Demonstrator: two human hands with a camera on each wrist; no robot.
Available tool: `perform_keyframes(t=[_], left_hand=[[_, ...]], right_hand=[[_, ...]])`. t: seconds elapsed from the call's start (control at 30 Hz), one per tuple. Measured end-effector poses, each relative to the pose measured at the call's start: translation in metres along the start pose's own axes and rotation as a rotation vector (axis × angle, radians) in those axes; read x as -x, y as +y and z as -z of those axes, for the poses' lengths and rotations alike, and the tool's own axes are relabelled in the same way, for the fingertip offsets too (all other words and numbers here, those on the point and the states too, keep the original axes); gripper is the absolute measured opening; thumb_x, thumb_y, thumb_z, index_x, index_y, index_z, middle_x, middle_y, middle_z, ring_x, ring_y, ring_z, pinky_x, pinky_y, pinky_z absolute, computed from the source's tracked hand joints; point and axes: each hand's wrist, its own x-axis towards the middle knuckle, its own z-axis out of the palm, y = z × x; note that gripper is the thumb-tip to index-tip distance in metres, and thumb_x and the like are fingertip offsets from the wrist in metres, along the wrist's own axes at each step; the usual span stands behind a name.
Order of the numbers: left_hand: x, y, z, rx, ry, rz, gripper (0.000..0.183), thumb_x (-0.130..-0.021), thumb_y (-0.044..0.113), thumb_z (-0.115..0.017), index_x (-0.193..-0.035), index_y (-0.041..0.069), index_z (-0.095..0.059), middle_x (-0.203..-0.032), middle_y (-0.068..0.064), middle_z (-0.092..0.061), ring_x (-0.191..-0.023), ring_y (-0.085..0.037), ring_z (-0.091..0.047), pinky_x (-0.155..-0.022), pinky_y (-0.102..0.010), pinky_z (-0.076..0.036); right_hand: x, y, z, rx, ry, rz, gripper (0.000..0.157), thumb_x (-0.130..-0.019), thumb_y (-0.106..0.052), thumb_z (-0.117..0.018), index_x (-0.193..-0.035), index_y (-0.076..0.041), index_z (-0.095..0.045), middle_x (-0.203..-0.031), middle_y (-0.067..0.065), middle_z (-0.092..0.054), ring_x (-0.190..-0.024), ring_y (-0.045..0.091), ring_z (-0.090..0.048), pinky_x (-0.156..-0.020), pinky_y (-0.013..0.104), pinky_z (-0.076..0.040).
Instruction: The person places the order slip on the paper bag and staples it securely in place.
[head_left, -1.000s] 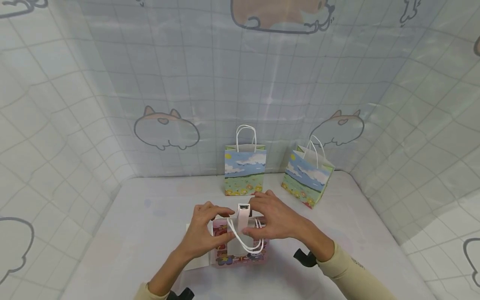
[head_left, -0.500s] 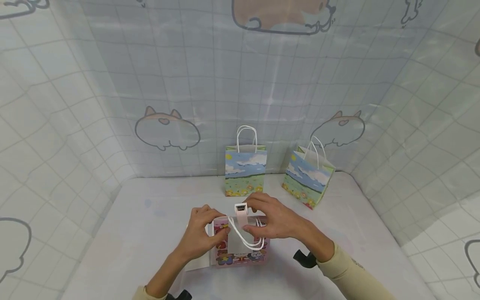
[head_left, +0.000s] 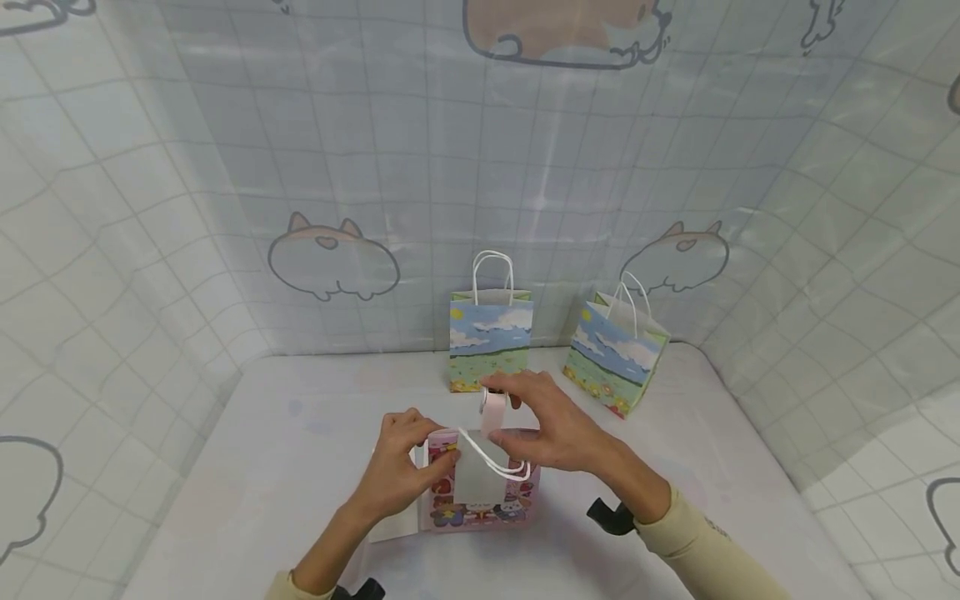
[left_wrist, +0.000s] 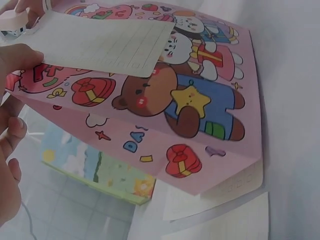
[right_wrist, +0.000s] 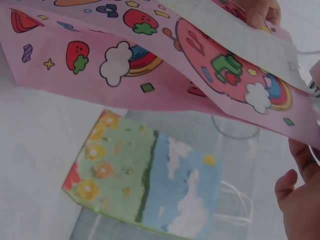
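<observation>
A pink cartoon paper bag [head_left: 444,510] stands upright at the front of the table. A white lined card [head_left: 478,479] lies flat against its front, below drooping white cord handles [head_left: 491,460]. My left hand [head_left: 401,467] pinches the bag's upper left edge; in the left wrist view its thumb [left_wrist: 22,56] presses on the card, with other fingers behind the bag. My right hand [head_left: 558,425] holds a small pale pink stapler [head_left: 492,410] between thumb and fingers at the bag's rim. Whether the stapler touches the bag cannot be told.
Two landscape-printed paper bags stand behind: one upright in the middle [head_left: 489,333], one turned at the right [head_left: 615,354]. More lined cards [left_wrist: 225,222] lie on the table by the pink bag's left side. A cartoon-print sheet [head_left: 360,167] backs the table.
My right hand has lifted the stapler up from the bag's rim and turned it. My left hand has shifted slightly left, from near the handles to the bag's corner.
</observation>
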Motion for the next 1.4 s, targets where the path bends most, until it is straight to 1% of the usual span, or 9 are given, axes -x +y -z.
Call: perform_keyframes(t=[0.17,0.33,0.5,0.6,0.73,0.83,1.07,1.23,1.4], left_hand=[[-0.002,-0.001,0.004,-0.033,0.036,-0.014,0.023,-0.081,0.020,-0.085,-0.101,0.027,-0.075,-0.081,0.019,-0.056,-0.079,-0.010,-0.043,-0.080,-0.037,-0.024],[-0.004,0.000,0.011,-0.041,0.051,-0.010,0.025,-0.080,0.018,-0.085,-0.102,0.026,-0.075,-0.080,0.018,-0.055,-0.081,-0.007,-0.040,-0.079,-0.036,-0.024],[-0.009,-0.001,0.018,-0.045,0.062,-0.020,0.025,-0.080,0.016,-0.085,-0.101,0.025,-0.074,-0.078,0.017,-0.054,-0.080,-0.010,-0.041,-0.079,-0.036,-0.024],[-0.011,-0.004,0.023,-0.063,0.090,-0.033,0.025,-0.079,0.014,-0.086,-0.100,0.024,-0.075,-0.078,0.016,-0.054,-0.079,-0.013,-0.041,-0.077,-0.036,-0.023],[-0.014,-0.010,0.032,-0.082,0.148,-0.052,0.027,-0.076,0.010,-0.087,-0.099,0.020,-0.076,-0.078,0.014,-0.055,-0.078,-0.012,-0.041,-0.076,-0.034,-0.024],[-0.016,-0.014,0.040,-0.086,0.183,-0.056,0.028,-0.075,0.008,-0.088,-0.098,0.018,-0.076,-0.079,0.013,-0.059,-0.077,-0.011,-0.041,-0.077,-0.034,-0.025],[-0.023,-0.025,0.054,-0.082,0.266,-0.043,0.023,-0.075,0.005,-0.087,-0.092,0.014,-0.076,-0.074,0.009,-0.057,-0.075,-0.012,-0.042,-0.079,-0.036,-0.025],[-0.022,-0.037,0.062,-0.097,0.341,-0.003,0.021,-0.075,0.002,-0.085,-0.091,0.012,-0.076,-0.071,0.005,-0.052,-0.074,-0.017,-0.041,-0.076,-0.035,-0.022],[-0.019,-0.049,0.068,-0.129,0.425,0.062,0.016,-0.076,0.005,-0.086,-0.086,0.009,-0.074,-0.068,-0.001,-0.044,-0.070,-0.019,-0.037,-0.075,-0.037,-0.019]], right_hand=[[0.000,0.001,0.011,0.030,0.068,-0.100,0.070,-0.091,-0.034,-0.075,-0.152,-0.028,-0.040,-0.110,-0.009,-0.053,-0.095,0.010,-0.048,-0.078,0.036,-0.042],[0.001,0.010,0.021,-0.016,0.120,-0.207,0.071,-0.091,-0.027,-0.075,-0.152,-0.026,-0.038,-0.102,-0.007,-0.052,-0.091,0.010,-0.048,-0.079,0.043,-0.042],[0.008,0.023,0.023,-0.033,0.167,-0.291,0.071,-0.091,-0.028,-0.075,-0.151,-0.030,-0.037,-0.091,-0.005,-0.051,-0.086,0.012,-0.049,-0.070,0.037,-0.041],[0.015,0.030,0.021,-0.051,0.173,-0.339,0.072,-0.092,-0.029,-0.074,-0.152,-0.033,-0.034,-0.089,-0.003,-0.051,-0.085,0.014,-0.049,-0.063,0.034,-0.040],[0.023,0.040,0.016,-0.051,0.164,-0.376,0.072,-0.093,-0.031,-0.073,-0.152,-0.031,-0.032,-0.086,-0.003,-0.054,-0.081,0.015,-0.049,-0.057,0.030,-0.038],[0.030,0.046,0.011,-0.051,0.151,-0.399,0.071,-0.093,-0.034,-0.073,-0.151,-0.027,-0.033,-0.086,-0.005,-0.057,-0.080,0.015,-0.051,-0.057,0.029,-0.039],[0.048,0.058,-0.002,-0.141,0.092,-0.499,0.070,-0.094,-0.040,-0.071,-0.151,-0.027,-0.033,-0.090,-0.005,-0.060,-0.082,0.016,-0.053,-0.060,0.030,-0.043],[0.059,0.066,-0.013,-0.194,0.029,-0.551,0.068,-0.094,-0.042,-0.070,-0.150,-0.027,-0.034,-0.092,-0.003,-0.062,-0.084,0.017,-0.055,-0.064,0.031,-0.046],[0.069,0.072,-0.025,-0.203,-0.062,-0.596,0.067,-0.094,-0.044,-0.070,-0.147,-0.030,-0.033,-0.091,-0.006,-0.063,-0.078,0.015,-0.057,-0.064,0.030,-0.047]])
